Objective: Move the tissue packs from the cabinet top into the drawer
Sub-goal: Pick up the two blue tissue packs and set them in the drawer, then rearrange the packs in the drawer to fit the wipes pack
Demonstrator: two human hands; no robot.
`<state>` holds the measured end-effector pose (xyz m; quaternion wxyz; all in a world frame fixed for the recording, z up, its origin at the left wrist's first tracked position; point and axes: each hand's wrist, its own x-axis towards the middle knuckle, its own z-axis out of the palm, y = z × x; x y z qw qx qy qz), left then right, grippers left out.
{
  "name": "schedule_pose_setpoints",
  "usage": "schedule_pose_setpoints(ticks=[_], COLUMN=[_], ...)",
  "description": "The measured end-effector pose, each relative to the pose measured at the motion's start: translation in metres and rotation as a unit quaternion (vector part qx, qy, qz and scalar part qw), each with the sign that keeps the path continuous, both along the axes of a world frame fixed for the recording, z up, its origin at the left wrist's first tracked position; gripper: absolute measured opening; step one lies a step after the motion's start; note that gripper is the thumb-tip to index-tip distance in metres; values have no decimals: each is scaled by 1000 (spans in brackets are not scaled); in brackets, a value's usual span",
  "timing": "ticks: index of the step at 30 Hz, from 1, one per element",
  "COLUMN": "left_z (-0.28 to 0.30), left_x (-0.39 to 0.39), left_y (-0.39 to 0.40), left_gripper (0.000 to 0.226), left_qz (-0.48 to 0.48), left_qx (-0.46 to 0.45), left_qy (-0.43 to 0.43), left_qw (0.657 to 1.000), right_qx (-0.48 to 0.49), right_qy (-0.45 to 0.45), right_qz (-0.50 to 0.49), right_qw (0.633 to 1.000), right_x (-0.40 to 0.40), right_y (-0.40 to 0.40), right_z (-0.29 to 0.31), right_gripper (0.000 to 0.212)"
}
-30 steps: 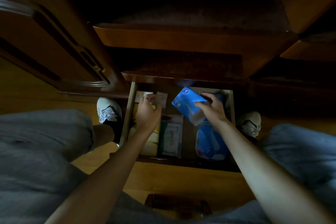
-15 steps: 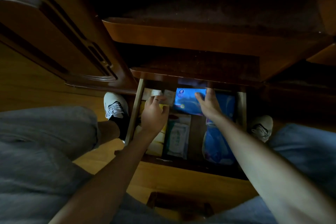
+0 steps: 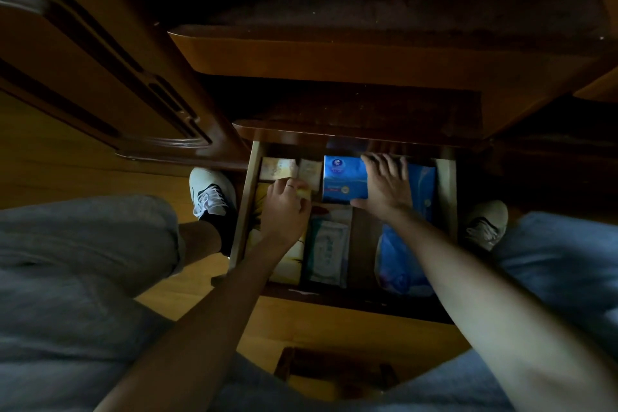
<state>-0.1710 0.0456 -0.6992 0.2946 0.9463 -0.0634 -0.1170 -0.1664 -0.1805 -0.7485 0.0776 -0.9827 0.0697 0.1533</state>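
Note:
The open wooden drawer [image 3: 447,184] lies below me, under the dark cabinet top [image 3: 368,107]. A blue tissue pack [image 3: 342,179] lies flat at the drawer's back middle. My right hand [image 3: 388,184] rests spread on its right part, fingers apart, thumb at its front edge. My left hand [image 3: 284,207] is curled in the drawer's left side, its fingers on a small yellow pack [image 3: 304,193] above a larger yellow pack [image 3: 287,261]. Two pale small packs [image 3: 279,168] sit at the back left.
A white-green wipes pack [image 3: 327,251] and a large blue plastic bag [image 3: 401,257] also fill the drawer. My knees and both shoes [image 3: 210,191] flank it. A wooden door panel [image 3: 100,77] stands at the left. The scene is dim.
My right hand has lowered the tilted blue tissue pack into the drawer's back and laid it flat, the fingers opening over it. My left hand has stayed in the left side.

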Motion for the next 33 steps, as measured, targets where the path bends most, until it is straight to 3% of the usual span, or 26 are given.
schedule_pose_setpoints(ticks=[9,13,15,18,21,23,25,27,30,33], left_z=[8,53,95,173,252,303,351,391,433,457], left_x=[-3,1,7,14,21,31,46,66,101,136], left_y=[-3,-15,-22,-29,-36,-45,-61,-81,-119,-167], left_gripper=[34,34,33,27,22,22,21,21,28,33], left_qz=[-17,-42,-88,-161,-232,-239,-221,-196,-173,-185], left_qx=[89,52,26,-8,-55,-79,-75,-57,-25,10], left_qy=[-102,-148,-198,-316,-458,-527,-560,-556,-487,-425], left_qw=[991,987,976,935,856,811,795,806,856,886], right_qx=[69,186,245,286,297,291,281,254,187,136], right_qy=[-28,23,0,-86,-181,-263,-328,-386,-454,-467], right_qz=[-60,-79,-70,-49,-23,-6,9,18,7,-48], right_qw=[995,979,967,953,937,920,902,887,871,873], right_x=[-27,-32,-33,-35,-46,-55,-60,-59,-43,-13], right_y=[-10,-16,-23,-35,-46,-54,-64,-78,-110,-154], right_z=[22,63,97,170,259,316,366,406,450,475], right_gripper=[87,51,32,20,19,16,14,16,15,16])
